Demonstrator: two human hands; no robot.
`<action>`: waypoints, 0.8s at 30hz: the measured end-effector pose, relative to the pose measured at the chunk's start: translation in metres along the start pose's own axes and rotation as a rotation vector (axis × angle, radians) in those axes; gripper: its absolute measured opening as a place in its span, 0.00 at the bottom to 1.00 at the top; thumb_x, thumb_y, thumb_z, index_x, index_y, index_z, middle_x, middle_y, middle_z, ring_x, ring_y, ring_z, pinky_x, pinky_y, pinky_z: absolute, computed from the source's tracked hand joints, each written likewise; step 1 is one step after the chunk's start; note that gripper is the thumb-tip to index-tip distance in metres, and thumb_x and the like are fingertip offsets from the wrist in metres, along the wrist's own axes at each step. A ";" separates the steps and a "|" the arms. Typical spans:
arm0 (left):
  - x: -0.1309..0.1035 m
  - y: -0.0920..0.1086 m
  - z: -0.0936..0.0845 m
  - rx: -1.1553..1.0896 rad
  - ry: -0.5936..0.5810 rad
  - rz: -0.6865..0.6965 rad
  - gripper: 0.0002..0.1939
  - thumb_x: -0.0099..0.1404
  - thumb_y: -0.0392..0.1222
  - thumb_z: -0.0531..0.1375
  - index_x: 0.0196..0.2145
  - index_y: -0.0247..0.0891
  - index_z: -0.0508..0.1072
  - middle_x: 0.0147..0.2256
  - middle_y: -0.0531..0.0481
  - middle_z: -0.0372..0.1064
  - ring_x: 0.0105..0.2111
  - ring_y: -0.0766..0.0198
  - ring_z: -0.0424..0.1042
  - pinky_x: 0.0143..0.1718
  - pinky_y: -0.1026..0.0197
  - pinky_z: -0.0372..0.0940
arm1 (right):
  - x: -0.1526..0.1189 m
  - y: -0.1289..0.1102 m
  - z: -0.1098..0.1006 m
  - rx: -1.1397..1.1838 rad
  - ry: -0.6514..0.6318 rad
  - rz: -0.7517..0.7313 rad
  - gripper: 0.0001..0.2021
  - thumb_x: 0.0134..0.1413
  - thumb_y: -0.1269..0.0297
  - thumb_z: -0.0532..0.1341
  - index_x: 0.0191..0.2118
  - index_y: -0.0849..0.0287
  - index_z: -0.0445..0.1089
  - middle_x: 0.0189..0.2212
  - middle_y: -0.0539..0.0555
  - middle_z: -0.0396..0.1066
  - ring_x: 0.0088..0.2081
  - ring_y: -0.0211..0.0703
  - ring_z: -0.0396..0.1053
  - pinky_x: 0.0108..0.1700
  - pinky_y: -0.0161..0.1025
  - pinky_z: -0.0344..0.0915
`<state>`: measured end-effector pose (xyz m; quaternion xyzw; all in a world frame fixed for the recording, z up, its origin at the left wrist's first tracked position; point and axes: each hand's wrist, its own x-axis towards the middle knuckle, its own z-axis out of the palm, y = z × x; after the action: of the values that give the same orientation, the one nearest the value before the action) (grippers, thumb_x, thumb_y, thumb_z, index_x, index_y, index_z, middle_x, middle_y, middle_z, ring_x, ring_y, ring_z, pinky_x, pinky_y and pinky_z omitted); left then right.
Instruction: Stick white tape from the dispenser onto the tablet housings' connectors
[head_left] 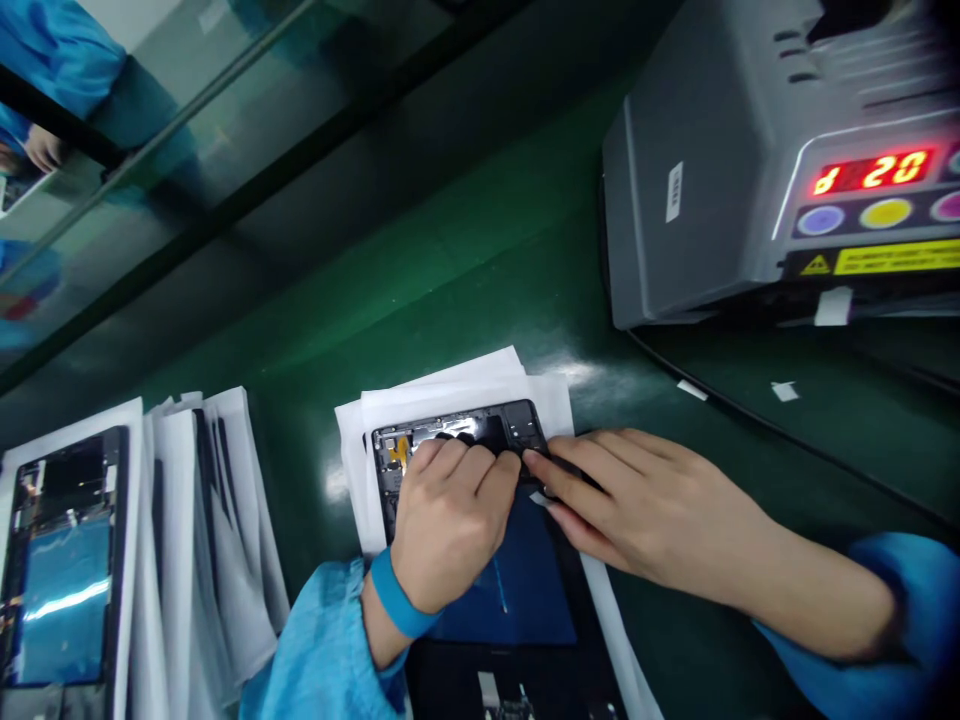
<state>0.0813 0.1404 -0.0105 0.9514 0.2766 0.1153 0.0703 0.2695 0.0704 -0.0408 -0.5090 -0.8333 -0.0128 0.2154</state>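
An opened tablet (517, 590) lies on white sheets in front of me, its inner parts and a large dark blue panel exposed. My left hand (454, 510), with a blue band at the wrist, is curled over its upper part; the fingertips are hidden, so what they hold cannot be made out. From the right, my right hand (637, 500) reaches to the tablet's upper right edge, fingers drawn together beside the left hand. A small white piece (540, 498) sticks out by its fingertips and appears pinched there. An orange flex cable (400, 453) shows left of my left hand.
Another opened tablet (64, 590) rests at the left, beside a row of white sheets (225, 540) with dark flat things between them. A grey machine (690, 190) with a lit red display stands at the upper right, its black cable (750, 418) crossing the green bench. Behind a rail, a person's blue sleeve (67, 65) shows.
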 end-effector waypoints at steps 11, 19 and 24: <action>-0.015 0.012 -0.015 0.255 -0.151 0.104 0.18 0.71 0.33 0.48 0.53 0.27 0.70 0.49 0.42 0.71 0.48 0.52 0.68 0.48 0.49 0.63 | -0.002 -0.006 -0.003 -0.017 -0.052 0.000 0.17 0.63 0.62 0.54 0.51 0.65 0.71 0.41 0.60 0.73 0.39 0.49 0.69 0.41 0.45 0.65; -0.025 0.006 -0.007 0.180 -0.131 0.088 0.20 0.72 0.34 0.47 0.55 0.29 0.69 0.53 0.43 0.69 0.52 0.52 0.66 0.51 0.50 0.64 | 0.007 -0.004 -0.004 -0.023 0.080 0.134 0.11 0.59 0.68 0.60 0.48 0.62 0.69 0.37 0.53 0.77 0.27 0.36 0.71 0.30 0.36 0.65; -0.025 0.006 -0.006 0.143 -0.109 0.073 0.20 0.72 0.34 0.45 0.54 0.29 0.71 0.52 0.44 0.70 0.52 0.51 0.66 0.50 0.51 0.64 | 0.014 -0.007 0.001 -0.096 0.074 0.121 0.09 0.58 0.71 0.62 0.45 0.59 0.70 0.30 0.49 0.76 0.24 0.34 0.69 0.28 0.35 0.64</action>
<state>0.0621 0.1224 -0.0084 0.9683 0.2452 0.0457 0.0127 0.2573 0.0790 -0.0349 -0.5674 -0.7909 -0.0586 0.2216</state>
